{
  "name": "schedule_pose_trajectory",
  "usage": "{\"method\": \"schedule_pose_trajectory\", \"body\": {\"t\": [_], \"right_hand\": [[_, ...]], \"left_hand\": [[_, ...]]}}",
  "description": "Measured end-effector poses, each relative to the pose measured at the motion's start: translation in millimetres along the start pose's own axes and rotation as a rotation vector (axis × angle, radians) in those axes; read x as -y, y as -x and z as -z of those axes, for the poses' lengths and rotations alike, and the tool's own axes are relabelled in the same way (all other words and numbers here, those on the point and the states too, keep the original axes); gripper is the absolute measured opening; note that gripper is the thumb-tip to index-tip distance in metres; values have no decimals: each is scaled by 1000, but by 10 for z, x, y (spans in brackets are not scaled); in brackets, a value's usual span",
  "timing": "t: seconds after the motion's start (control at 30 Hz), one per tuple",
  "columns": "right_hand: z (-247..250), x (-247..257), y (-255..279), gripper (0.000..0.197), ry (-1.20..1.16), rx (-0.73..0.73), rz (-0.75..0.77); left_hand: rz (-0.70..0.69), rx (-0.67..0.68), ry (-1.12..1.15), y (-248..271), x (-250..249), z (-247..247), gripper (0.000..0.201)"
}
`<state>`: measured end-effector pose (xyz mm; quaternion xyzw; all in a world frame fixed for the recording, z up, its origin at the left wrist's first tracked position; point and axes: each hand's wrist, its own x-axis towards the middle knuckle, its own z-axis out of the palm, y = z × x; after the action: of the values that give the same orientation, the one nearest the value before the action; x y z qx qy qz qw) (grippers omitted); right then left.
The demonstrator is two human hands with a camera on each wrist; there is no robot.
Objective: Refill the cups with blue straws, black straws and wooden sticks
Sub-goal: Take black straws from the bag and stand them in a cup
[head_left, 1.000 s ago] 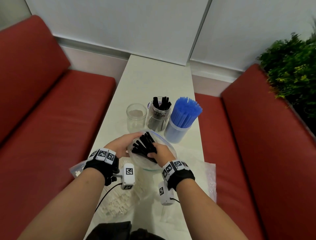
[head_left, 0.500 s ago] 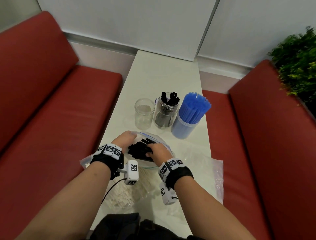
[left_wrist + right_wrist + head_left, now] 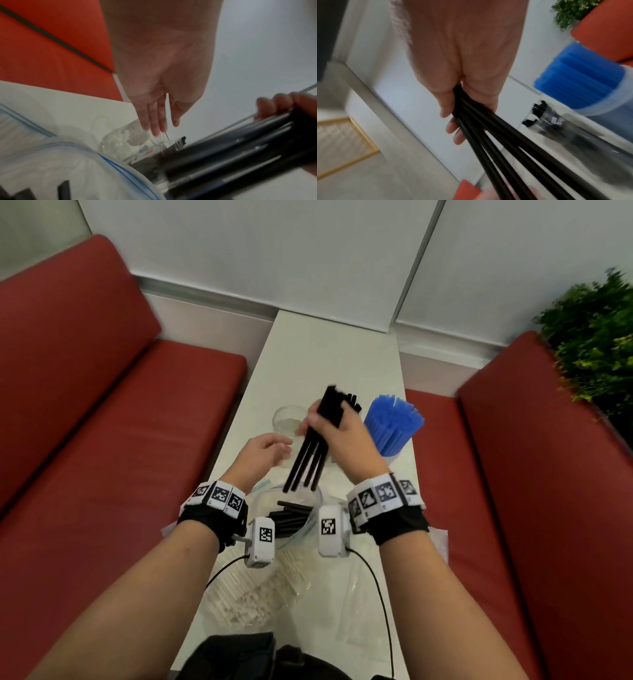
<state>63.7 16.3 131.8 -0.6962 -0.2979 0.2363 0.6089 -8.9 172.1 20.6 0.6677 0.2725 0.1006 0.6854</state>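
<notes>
My right hand point(image 3: 327, 428) point(image 3: 462, 108) grips a bunch of black straws point(image 3: 308, 463) point(image 3: 488, 135), held up above the table in front of the cups. The black-straw cup point(image 3: 556, 125) is mostly hidden behind that hand in the head view; only its straw tips point(image 3: 354, 402) show. The cup of blue straws point(image 3: 392, 422) point(image 3: 582, 81) stands to its right. An empty clear cup point(image 3: 287, 419) point(image 3: 123, 142) stands to its left. My left hand point(image 3: 270, 448) point(image 3: 159, 121) hovers open just before the empty cup, fingers straight, holding nothing.
An open plastic bag with more black straws point(image 3: 291, 517) lies between my wrists. A bag of wooden sticks point(image 3: 246, 594) lies nearer me on the narrow white table point(image 3: 325, 354). Red benches point(image 3: 102, 422) flank both sides; a plant point(image 3: 596, 337) stands at the far right.
My right hand has risen out of the bag with a bunch of black straws and moved toward the cups. My left hand has let go of the bag and moved forward.
</notes>
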Motion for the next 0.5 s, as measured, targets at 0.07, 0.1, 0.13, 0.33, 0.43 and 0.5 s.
{"method": "schedule_pose_trajectory", "body": {"t": [0.07,0.1,0.13,0.33,0.43,0.5], "right_hand": [[78,233,-86,10,-215,-67,63],[99,312,-129,11,-271,-88,95],[104,363,-161,12,-284,-106,122],[49,204,-99,18,-258,-166,88],[39,57,-77,19,-262,-168,61],[23,-29,-77,22,-214,-161,49]], "left_hand": [[99,108,175,7,-91,-79,24],[186,186,264,9,-126,-114,31],[287,263,375,10,-148,-144,40],[574,350,939,32,-212,-330,39],[601,376,821,25,-199,-418,28],[668,410,775,26,-187,-469,21]]}}
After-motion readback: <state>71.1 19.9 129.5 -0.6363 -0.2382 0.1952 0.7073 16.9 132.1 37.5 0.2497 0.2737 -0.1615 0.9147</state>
